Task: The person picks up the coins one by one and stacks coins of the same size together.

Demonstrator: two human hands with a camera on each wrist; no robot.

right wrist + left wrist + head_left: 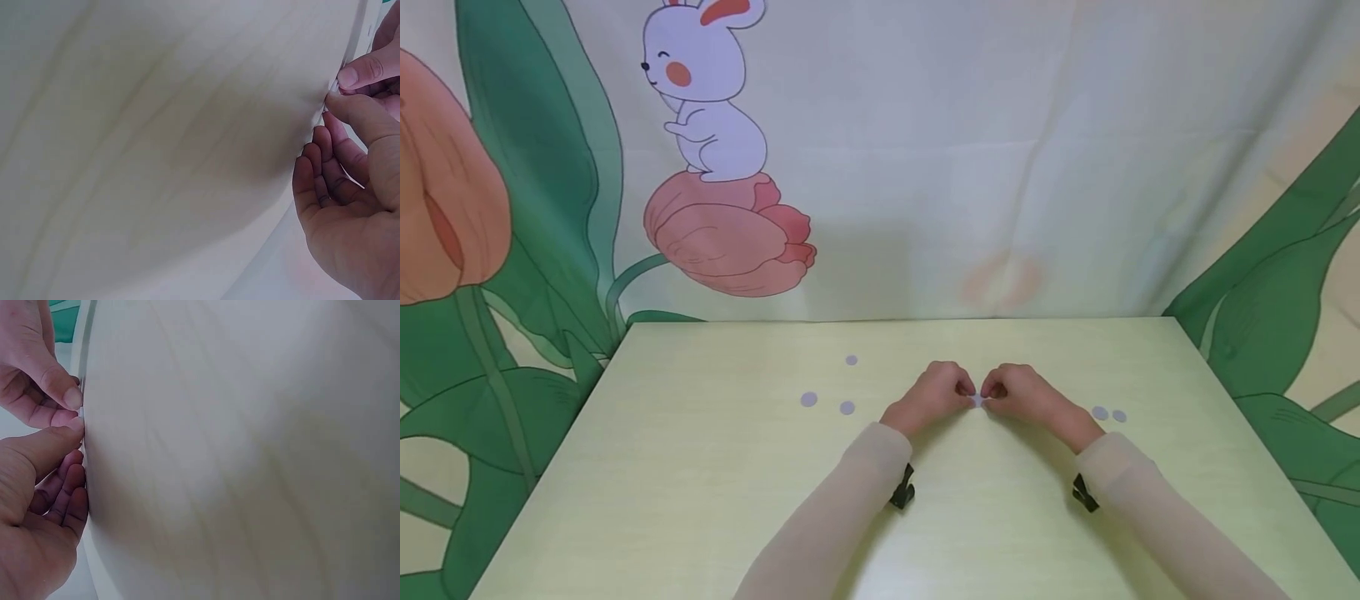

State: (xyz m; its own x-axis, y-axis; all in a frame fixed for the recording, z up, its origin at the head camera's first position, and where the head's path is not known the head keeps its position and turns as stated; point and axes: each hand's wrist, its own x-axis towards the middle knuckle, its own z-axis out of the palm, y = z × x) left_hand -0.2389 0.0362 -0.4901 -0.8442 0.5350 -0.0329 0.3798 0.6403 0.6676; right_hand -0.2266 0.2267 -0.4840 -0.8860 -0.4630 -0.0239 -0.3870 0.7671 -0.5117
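A small pale lilac disc (977,401) lies between my two hands, at or just above the table top. My left hand (936,390) pinches its left edge between thumb and forefinger, and my right hand (1026,393) pinches the right edge the same way. In the left wrist view the thumb tips of my left hand (37,506) and right hand (37,369) nearly meet, with only a sliver of the disc showing. The right wrist view has my right hand (356,169) with its other fingers loosely curled; the disc is mostly hidden there.
Three similar discs lie left of my hands: a far one (852,360), a larger one (808,399) and a nearer one (847,407). Beyond my right wrist are two more, a disc (1100,412) beside another (1119,416). A printed curtain (910,167) hangs behind the table (700,500).
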